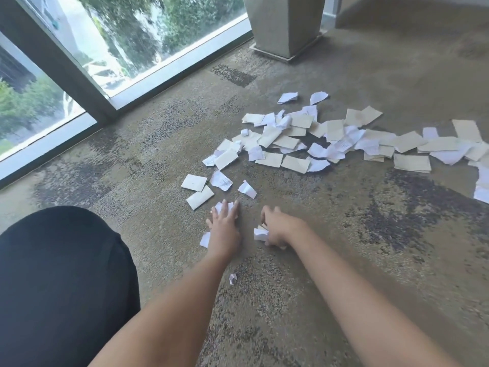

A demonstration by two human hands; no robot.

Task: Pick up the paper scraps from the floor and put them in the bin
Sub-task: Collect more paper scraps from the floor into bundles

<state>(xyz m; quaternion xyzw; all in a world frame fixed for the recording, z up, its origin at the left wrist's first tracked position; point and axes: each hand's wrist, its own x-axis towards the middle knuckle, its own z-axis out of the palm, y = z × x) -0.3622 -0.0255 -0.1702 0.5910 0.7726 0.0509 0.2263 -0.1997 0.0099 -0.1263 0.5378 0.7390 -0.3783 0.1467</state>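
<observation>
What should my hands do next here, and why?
Probably curl the left hand round the white scrap under its fingertips. That hand lies flat on it, the right hand already grips a small bunch of scraps, and the big pile lies farther ahead.

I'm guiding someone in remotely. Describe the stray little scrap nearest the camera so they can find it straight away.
Start at the big pile of paper scraps on the carpet, then come back toward the person, past the left hand. Beside that forearm lies a tiny crumpled scrap, alone on the carpet. Unlike the flat pieces ahead, it is balled up, much smaller, and touches no other paper.
</observation>
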